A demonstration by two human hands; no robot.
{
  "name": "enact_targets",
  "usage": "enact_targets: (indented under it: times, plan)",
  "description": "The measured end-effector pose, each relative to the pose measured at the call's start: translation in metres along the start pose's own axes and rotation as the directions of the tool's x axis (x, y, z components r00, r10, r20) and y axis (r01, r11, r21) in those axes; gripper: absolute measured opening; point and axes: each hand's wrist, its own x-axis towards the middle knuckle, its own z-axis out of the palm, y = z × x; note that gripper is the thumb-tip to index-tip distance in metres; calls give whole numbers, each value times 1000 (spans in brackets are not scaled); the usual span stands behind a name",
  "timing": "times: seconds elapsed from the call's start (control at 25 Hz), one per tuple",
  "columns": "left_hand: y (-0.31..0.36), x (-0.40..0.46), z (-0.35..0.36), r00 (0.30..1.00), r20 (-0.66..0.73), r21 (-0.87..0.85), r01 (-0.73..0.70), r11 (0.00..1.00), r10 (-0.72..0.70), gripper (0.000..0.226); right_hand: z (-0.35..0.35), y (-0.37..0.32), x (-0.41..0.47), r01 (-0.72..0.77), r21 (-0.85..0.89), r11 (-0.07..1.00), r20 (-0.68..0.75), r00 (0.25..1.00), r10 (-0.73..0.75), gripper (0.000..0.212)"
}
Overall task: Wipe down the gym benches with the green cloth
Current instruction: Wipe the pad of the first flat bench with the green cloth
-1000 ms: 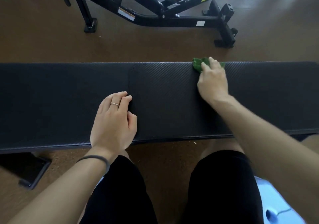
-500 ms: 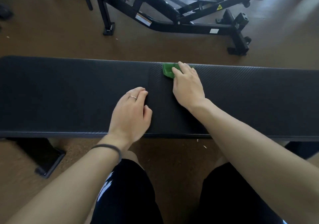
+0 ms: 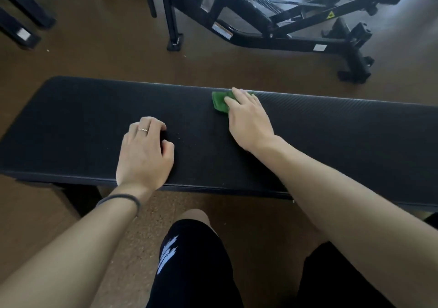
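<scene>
A long black padded bench (image 3: 331, 141) runs across the view in front of me. A small green cloth (image 3: 219, 102) lies on its top near the far edge, a little right of the middle. My right hand (image 3: 248, 120) presses on the cloth with straight fingers and covers its right part. My left hand (image 3: 144, 151) rests on the near half of the pad with its fingers loosely curled, holding nothing. It wears a ring, and a dark band sits on the wrist. A few pale specks dot the pad between my hands.
Behind the bench, on the brown floor, stands a black adjustable bench frame (image 3: 272, 37) with wheels at its right end. Two black legs (image 3: 21, 23) of other equipment show at the top left. The bench's rounded left end (image 3: 54, 87) is in view. My knees are under the near edge.
My right hand has slid the green cloth leftward along the bench's far edge. My left hand has stayed on the pad while its fingers curled in. The view has shifted left.
</scene>
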Motion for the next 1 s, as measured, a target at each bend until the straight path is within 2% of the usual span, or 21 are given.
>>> enact_targets:
  times: [0.08, 0.2, 0.28, 0.36, 0.52, 0.6, 0.68, 0.76, 0.88, 0.96, 1.0]
  plan:
    - [-2, -1, 0, 1000, -10, -17, 3, 1000, -3, 21, 6, -16, 3, -57, -5, 998, 18, 998, 58, 47]
    - [-2, -3, 1, 1000, -17, -48, -4, 999, 3, 21, 9, -45, -79, 121, 15, 993, -43, 992, -120, 49]
    - [-3, -3, 2, 1000, -25, -53, -16, 998, 15, 21, 7, -57, -116, 217, 6, 976, 44, 975, -217, 50]
    - [-4, -2, 1, 999, -29, -60, -19, 998, 18, 22, 8, -52, -84, 278, 23, 960, 57, 959, -279, 48]
    - [-4, -1, 0, 1000, -23, -67, -21, 998, 19, 25, 23, -63, 31, 201, 21, 979, 53, 978, -202, 44]
    - [-5, -1, 0, 999, -28, -66, -22, 998, 20, 25, 32, -79, 59, 184, -7, 983, 86, 979, -182, 43]
    - [-5, -1, 0, 999, -28, -68, -17, 998, 16, 24, 28, -61, 64, 195, -29, 980, 72, 979, -193, 43]
    - [-5, -1, 1, 999, -32, -71, -6, 997, 3, 24, 13, -10, 60, 96, -34, 995, -1, 995, -96, 40]
    - [-5, -2, 3, 999, -42, -71, -3, 997, 0, 24, -19, 83, 34, -206, -38, 978, -11, 979, 205, 38]
    - [-6, -2, 4, 999, -51, -68, -6, 998, 2, 23, -24, 96, 23, -323, -43, 945, -61, 945, 320, 40]
    - [-6, -2, 5, 998, -55, -65, -10, 998, 6, 23, -17, 81, 26, -327, -64, 943, -85, 943, 322, 42]
